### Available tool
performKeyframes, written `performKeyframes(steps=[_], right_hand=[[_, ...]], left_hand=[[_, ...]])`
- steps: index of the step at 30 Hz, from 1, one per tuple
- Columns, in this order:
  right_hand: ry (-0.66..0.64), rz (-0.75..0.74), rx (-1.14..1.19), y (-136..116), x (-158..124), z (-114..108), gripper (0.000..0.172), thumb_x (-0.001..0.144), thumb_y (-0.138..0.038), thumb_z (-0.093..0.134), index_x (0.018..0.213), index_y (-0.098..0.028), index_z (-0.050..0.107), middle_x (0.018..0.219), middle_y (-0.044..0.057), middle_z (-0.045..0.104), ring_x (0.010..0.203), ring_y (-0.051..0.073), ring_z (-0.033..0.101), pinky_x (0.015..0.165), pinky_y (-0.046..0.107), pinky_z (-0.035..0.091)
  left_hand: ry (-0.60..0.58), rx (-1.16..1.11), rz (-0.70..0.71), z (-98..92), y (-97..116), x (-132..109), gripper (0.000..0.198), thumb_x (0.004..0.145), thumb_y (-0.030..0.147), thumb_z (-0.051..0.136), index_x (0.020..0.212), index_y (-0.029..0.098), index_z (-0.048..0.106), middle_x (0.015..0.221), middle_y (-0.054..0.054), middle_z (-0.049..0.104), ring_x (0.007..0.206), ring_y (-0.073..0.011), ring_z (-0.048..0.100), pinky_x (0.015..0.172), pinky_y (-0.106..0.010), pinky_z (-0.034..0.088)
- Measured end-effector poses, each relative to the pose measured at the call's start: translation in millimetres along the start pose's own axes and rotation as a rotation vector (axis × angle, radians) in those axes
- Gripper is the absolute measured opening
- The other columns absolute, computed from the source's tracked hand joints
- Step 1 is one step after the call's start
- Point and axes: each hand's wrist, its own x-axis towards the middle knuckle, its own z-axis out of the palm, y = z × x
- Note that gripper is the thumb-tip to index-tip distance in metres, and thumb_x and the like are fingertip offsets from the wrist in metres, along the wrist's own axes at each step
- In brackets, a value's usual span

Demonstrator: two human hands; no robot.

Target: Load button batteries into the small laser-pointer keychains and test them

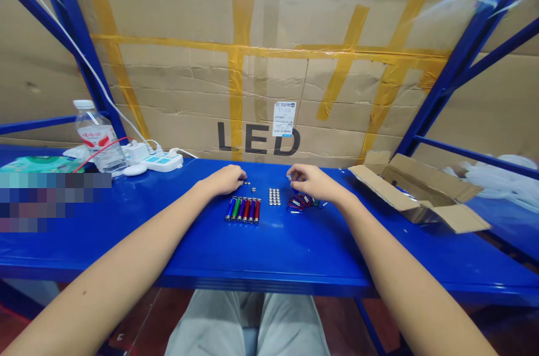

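My left hand rests on the blue table with its fingers curled together, beside small silver button cells. Whether it pinches one is hidden. Another small silver piece lies just in front of it. Nearer to me, several small metal flashlights in blue, green, purple and red lie in a row. Button cells form a neat grid in the middle. My right hand is closed around something small and shiny at its fingertips, too small to name. Below it lies a heap of coloured carabiners.
An open cardboard box stands at the right. At the left are a plastic bottle, a white power strip with cables and a green package. A large taped cardboard panel walls off the back between blue posts.
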Motion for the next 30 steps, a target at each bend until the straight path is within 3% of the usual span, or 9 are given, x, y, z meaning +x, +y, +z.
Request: performKeyframes(steps=[7,14,23,27,30], right_hand=[[-0.095,0.017,0.402,-14,0,7,0.024,0.072,-0.028,0.066,0.087,-0.02,0.05,0.074,-0.002,0.056,0.06,0.011,0.051,0.053,0.025,0.044],[-0.066,0.058,0.419,-12,3,10,0.034,0.071,-0.028,0.068,0.102,-0.017,0.058,0.07,-0.003,0.057,0.054,0.01,0.051,0.051,0.025,0.043],[-0.099,0.024,0.508,-15,2,13,0.027,0.071,-0.034,0.072,0.091,-0.016,0.067,0.08,0.002,0.064,0.059,0.01,0.052,0.06,0.027,0.045],[-0.081,0.017,0.628,-16,2,18,0.027,0.074,-0.038,0.07,0.09,-0.018,0.06,0.094,0.007,0.068,0.069,0.012,0.057,0.058,0.026,0.045],[-0.089,0.027,0.706,-18,1,19,0.03,0.077,-0.042,0.068,0.093,-0.021,0.053,0.093,0.006,0.069,0.062,0.011,0.056,0.05,0.023,0.04]], left_hand=[[-0.023,-0.013,-0.127,5.8,4,3,0.016,0.077,0.012,0.054,0.082,0.017,0.069,0.09,-0.009,0.071,0.085,-0.0208,0.064,0.074,-0.028,0.047],[-0.03,0.008,-0.201,4.1,5,-1,0.008,0.081,0.015,0.056,0.083,0.016,0.064,0.093,-0.01,0.07,0.087,-0.0229,0.064,0.071,-0.029,0.046],[-0.135,0.071,-0.328,-2.2,14,-4,0.016,0.085,0.027,0.055,0.088,0.015,0.064,0.098,-0.015,0.07,0.086,-0.024,0.066,0.068,-0.029,0.048],[-0.037,0.078,-0.267,-0.8,13,-5,0.013,0.084,0.024,0.053,0.085,0.016,0.063,0.093,-0.012,0.07,0.081,-0.0224,0.066,0.067,-0.029,0.047],[0.15,0.006,-0.195,-3.9,19,-5,0.012,0.086,0.023,0.051,0.088,0.018,0.063,0.09,-0.009,0.07,0.083,-0.0213,0.065,0.072,-0.03,0.048]])
